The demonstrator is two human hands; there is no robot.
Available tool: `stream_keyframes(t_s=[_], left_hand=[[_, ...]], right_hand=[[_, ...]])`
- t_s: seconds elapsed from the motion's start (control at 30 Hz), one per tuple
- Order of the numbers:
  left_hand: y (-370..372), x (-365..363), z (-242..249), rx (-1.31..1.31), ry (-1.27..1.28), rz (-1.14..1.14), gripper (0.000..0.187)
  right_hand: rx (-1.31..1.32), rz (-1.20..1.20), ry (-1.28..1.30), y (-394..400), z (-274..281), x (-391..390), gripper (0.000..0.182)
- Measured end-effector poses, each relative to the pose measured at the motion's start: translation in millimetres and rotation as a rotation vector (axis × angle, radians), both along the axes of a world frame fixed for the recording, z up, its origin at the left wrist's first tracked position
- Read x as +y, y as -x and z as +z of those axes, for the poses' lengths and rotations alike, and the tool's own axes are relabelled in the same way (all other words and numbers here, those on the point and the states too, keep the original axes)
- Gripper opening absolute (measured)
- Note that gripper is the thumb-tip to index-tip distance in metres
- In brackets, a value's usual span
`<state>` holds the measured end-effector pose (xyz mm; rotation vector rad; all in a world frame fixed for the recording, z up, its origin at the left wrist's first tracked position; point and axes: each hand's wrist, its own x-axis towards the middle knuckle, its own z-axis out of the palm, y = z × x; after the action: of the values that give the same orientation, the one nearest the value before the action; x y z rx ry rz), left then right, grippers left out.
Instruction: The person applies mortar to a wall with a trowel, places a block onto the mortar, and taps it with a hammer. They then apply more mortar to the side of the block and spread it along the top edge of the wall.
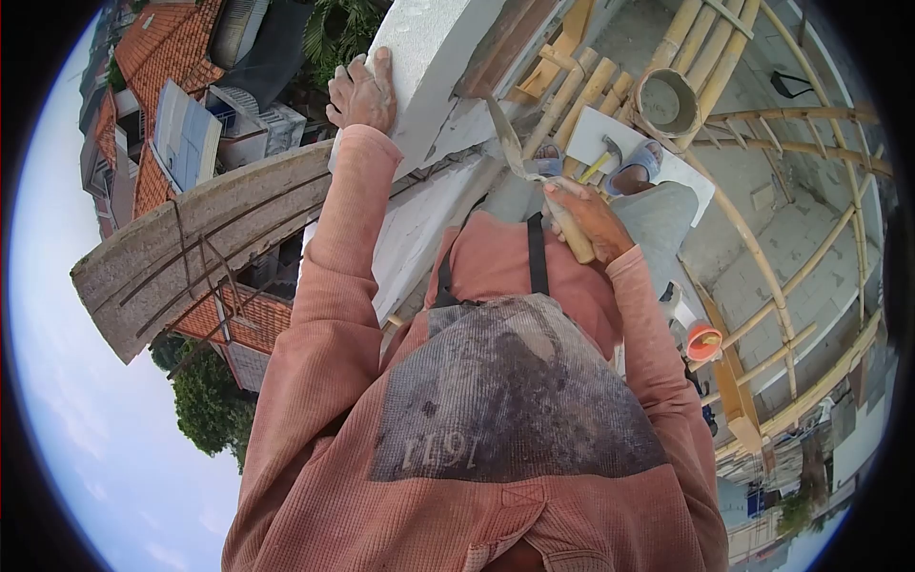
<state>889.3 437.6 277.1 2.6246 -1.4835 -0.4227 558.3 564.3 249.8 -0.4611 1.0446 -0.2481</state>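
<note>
My left hand (367, 92) rests on the outer edge of a pale, plastered-looking wall (429, 57), fingers spread and dusty, with nothing held in them. In front of my waist, my right hand (589, 217) is closed around the light wooden handle of a trowel (507, 135). Its metal blade points up and away, close to the inner side of the wall. Just past the right hand, a hammer (600, 160) with a yellow handle lies on a white board (596, 132) near my sandalled feet (637, 164). A bucket (667, 102) with grey mortar in it stands beyond.
Bamboo poles (681, 43) form the platform, with more bamboo scaffolding (753, 253) to the right above a lower floor. An orange bucket (703, 341) sits at the right. A curved concrete ledge (205, 243) with rusty bars juts out left, with tiled roofs (172, 52) far below.
</note>
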Motion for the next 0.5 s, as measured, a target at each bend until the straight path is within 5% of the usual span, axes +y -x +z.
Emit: stream_keyframes(t_s=[0.03,0.13,0.23,0.33,0.5], left_hand=[[-1,-2,0,0.001,-0.011,-0.003,0.076],[-4,-4,0,0.015,-0.036,-0.003,0.077],[-12,-3,-4,0.037,-0.049,-0.031,0.078],[-20,-3,-11,0.047,-0.043,-0.06,0.079],[-9,-1,4,0.038,-0.044,-0.062,0.079]], right_hand=[[0.135,0.107,0.03,9,-5,-4,0.036],[0.604,0.554,0.801,9,-54,6,0.033],[0.608,0.613,1.217,0,-69,6,0.027],[0.55,0.843,1.484,-23,-91,-9,0.026],[0.544,1.024,1.564,-67,-124,-39,0.027]])
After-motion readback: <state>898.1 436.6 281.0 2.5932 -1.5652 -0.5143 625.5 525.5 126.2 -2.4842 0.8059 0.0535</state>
